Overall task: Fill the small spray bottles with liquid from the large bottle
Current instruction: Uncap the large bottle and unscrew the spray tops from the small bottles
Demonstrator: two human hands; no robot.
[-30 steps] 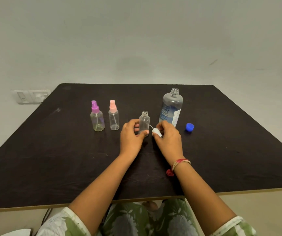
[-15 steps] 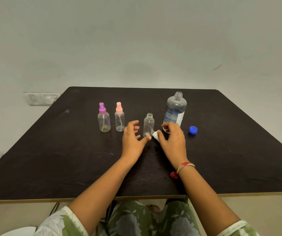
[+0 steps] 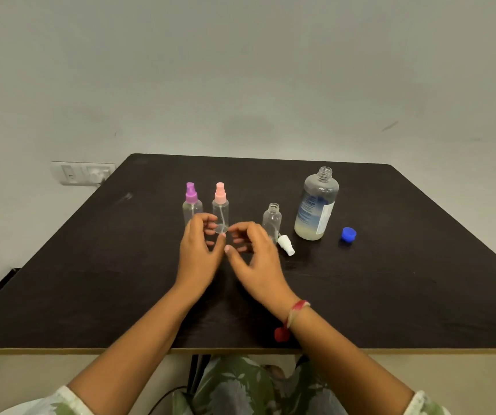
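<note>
Three small clear spray bottles stand in a row on the dark table [image 3: 91,280]. The purple-capped bottle [image 3: 192,202] is leftmost, the pink-capped bottle [image 3: 220,206] is beside it, and an uncapped bottle [image 3: 272,218] stands to the right. Its white spray head [image 3: 286,245] lies on the table just right of it. The large clear bottle [image 3: 315,205] stands open with a little pale liquid at the bottom. My left hand [image 3: 198,253] and my right hand [image 3: 255,256] hover with loosely curved fingers on either side of the pink-capped bottle's base, holding nothing.
A blue cap [image 3: 348,234] lies right of the large bottle. A wall switch plate [image 3: 82,172] sits beyond the table's left rear corner. The table's front edge [image 3: 240,351] runs just above my lap.
Both hands let go of the uncapped bottle and the white spray head, which now lies on the table. They shifted left toward the pink-capped bottle.
</note>
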